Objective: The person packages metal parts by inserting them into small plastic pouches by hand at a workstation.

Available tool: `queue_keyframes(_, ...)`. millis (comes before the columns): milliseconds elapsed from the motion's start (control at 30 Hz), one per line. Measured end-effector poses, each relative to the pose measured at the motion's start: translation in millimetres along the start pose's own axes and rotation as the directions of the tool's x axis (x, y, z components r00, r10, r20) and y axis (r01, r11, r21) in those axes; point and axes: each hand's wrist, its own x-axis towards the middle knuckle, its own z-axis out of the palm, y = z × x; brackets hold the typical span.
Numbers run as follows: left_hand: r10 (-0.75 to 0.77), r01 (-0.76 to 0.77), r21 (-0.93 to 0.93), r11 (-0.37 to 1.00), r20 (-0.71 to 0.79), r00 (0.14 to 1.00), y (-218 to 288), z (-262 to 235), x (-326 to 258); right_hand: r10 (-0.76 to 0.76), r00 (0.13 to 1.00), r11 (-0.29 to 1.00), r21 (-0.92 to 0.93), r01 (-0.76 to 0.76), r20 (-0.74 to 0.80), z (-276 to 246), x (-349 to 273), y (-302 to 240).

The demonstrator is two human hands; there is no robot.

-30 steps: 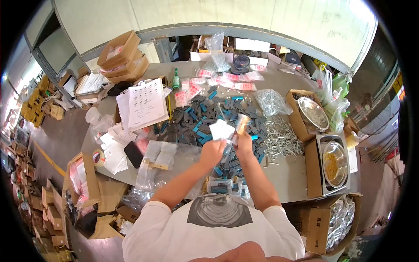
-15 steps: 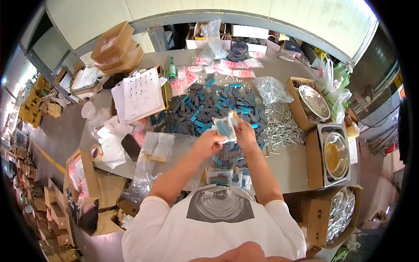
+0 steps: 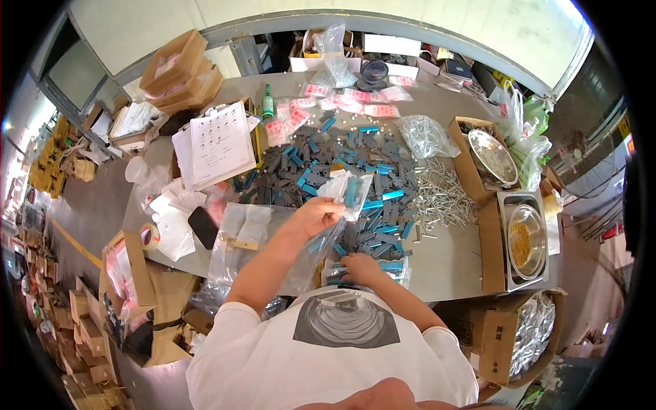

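My left hand (image 3: 320, 214) pinches the edge of a small clear plastic bag (image 3: 354, 198) and holds it up over the pile. A blue piece and something white show inside it. Lower down, at the table's near edge, my right hand (image 3: 362, 269) has its fingers bent and closed on a clear packet (image 3: 392, 267) holding blue and dark pieces. Part of that packet is hidden by the hand. Beyond both hands spreads a pile of dark grey and blue hinge-like pieces (image 3: 287, 179). A large clear plastic bag (image 3: 270, 254) lies left of my right hand, partly under my left forearm.
Loose screws (image 3: 444, 198) lie to the right, below a bag of screws (image 3: 425, 135). Metal bowls (image 3: 526, 240) stand by cardboard boxes at the right edge. Red-and-white packets (image 3: 348, 102), a green bottle (image 3: 268, 102) and a fan (image 3: 374, 72) are farther back; a clipboard (image 3: 220, 147) lies left.
My right hand has let go of the small bag and moved down to the packets at the near edge. My left hand keeps the bag, now held more upright.
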Motion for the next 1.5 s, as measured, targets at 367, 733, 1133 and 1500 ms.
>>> queue_keyframes(367,0.283,-0.176,0.307,0.935,-0.351,0.892,5,10,-9,0.159,0.986,0.947,0.292,-0.136,-0.054,-36,-9,8)
queue_keyframes(733,0.358,-0.204,0.671,0.713,-0.098,0.929,3,14,-12,0.295,0.931,0.016,0.975,0.221,-0.216,-93,-18,25)
queue_keyframes(1133,0.495,-0.308,0.948,0.083,0.229,0.838,-1,18,-18,0.007,0.659,0.905,0.285,0.316,-0.752,-140,27,-11)
queue_keyframes(1500,0.583,-0.306,0.947,0.095,0.196,0.789,15,23,-29,0.016,0.944,0.681,0.695,0.231,-0.329,-139,68,3)
